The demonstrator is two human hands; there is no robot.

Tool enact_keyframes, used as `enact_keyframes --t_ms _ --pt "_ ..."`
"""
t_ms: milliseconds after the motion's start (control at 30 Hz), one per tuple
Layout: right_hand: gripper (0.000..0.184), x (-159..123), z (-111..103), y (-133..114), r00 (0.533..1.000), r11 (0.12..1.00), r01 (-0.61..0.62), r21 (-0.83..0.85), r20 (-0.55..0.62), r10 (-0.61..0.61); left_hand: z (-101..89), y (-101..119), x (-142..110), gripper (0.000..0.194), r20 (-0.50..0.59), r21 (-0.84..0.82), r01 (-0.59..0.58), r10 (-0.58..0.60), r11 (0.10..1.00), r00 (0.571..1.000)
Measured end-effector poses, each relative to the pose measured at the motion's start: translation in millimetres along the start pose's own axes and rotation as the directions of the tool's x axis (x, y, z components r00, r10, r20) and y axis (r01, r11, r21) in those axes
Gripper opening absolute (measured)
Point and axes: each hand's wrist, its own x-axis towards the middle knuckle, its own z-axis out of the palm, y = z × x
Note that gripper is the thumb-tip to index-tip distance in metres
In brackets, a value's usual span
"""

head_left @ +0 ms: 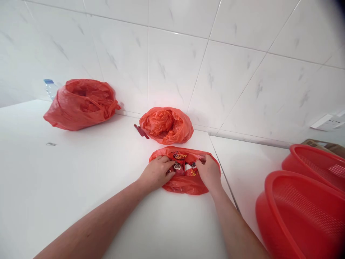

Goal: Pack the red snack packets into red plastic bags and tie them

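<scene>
Nearest me on the white table lies a red plastic bag (185,187), its mouth spread wide. Small red snack packets (179,169) with black, white and gold print show inside it. My left hand (159,172) reaches in over the left rim, its thumb and fingers closed on the edge of a red packet. From the right side my right hand (209,173) dips in, fingers curled at a white-and-red packet (191,170); its fingertips are partly hidden. Right behind stands a second red bag (183,127) with crumpled plastic in its opening.
A larger red bag (72,113) sits at the back left, a clear bottle (50,88) behind it. Dark red strips (141,131) lie beside the middle bag, and a small clear scrap (51,144) lies at left. Red perforated baskets (275,201) stand at right. A tiled wall closes the back.
</scene>
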Motion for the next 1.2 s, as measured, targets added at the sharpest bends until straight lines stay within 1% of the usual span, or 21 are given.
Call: enact_keyframes --t_ms 100,167,267,333,400,567,633,733,800,833,933,1033,1067,1133,1167,1200 --pt "0.027 0 0 0 0.999 0.998 0.043 0.048 -0.011 -0.043 0.7 -1 0 0.032 -0.006 -0.013 0.007 -0.008 1.0 1.0" --pt "0.028 0 -1 1 0.998 0.99 0.053 0.127 -0.022 -0.051 1.7 -2 -1 0.032 -0.007 -0.022 0.009 -0.009 1.0 1.0" --pt "0.028 1 -2 2 0.999 0.97 0.033 0.24 -0.024 -0.028 2.9 -3 -1 0.033 -0.011 -0.029 0.007 -0.007 1.0 1.0" --pt "0.028 1 -2 2 1.0 0.965 0.007 0.261 0.005 -0.009 3.0 -3 -1 0.034 -0.014 -0.034 0.008 -0.008 0.999 1.0" --pt "0.029 1 -3 2 0.999 0.972 -0.004 0.236 0.034 -0.004 2.6 -3 0 0.034 -0.012 -0.043 0.006 -0.007 0.999 1.0" --pt "0.028 -1 -4 0 0.997 0.994 0.012 0.11 0.07 -0.02 0.9 -1 -1 0.031 -0.027 -0.071 0.009 -0.011 0.997 1.0" --pt "0.029 -2 -5 -1 0.993 0.998 0.013 0.059 0.119 -0.02 0.5 -1 -1 0.031 -0.04 -0.08 0.01 -0.013 0.997 0.999" --pt "0.031 -4 -5 -4 0.97 0.999 0.028 -0.03 0.241 -0.02 1.0 -1 -1 0.035 -0.052 -0.091 0.002 -0.006 0.996 0.999" --pt "0.031 -4 -5 -5 0.962 0.996 0.022 -0.081 0.273 0.001 1.8 -2 -1 0.037 -0.059 -0.088 -0.008 0.003 0.996 0.998" --pt "0.03 -4 -5 -5 0.968 0.995 0.012 -0.097 0.25 0.013 2.3 -3 -1 0.037 -0.062 -0.083 -0.013 0.008 0.997 0.998" --pt "0.03 -3 -6 -5 0.993 0.993 -0.023 -0.116 0.108 0.036 3.1 -3 -1 0.04 -0.07 -0.068 -0.021 0.017 0.997 0.997" --pt "0.029 -4 -5 -4 0.999 0.985 -0.027 -0.173 0.02 0.03 2.2 -3 -1 0.041 -0.086 -0.062 -0.031 0.025 0.998 0.996" --pt "0.029 -5 -4 -4 1.0 0.98 -0.001 -0.199 0.003 0.002 1.5 -3 -1 0.041 -0.094 -0.06 -0.033 0.027 0.998 0.995" --pt "0.027 -7 -1 -4 0.993 0.963 0.103 -0.251 -0.036 -0.115 0.2 -3 -1 0.038 -0.111 -0.058 -0.037 0.031 0.998 0.993" --pt "0.026 -9 1 -4 0.978 0.945 0.175 -0.276 -0.059 -0.198 -0.3 -3 -1 0.036 -0.124 -0.057 -0.04 0.032 0.998 0.992" --pt "0.024 -11 4 -5 0.955 0.919 0.25 -0.304 -0.082 -0.287 -0.7 -3 -1 0.032 -0.144 -0.057 -0.038 0.03 0.998 0.989"
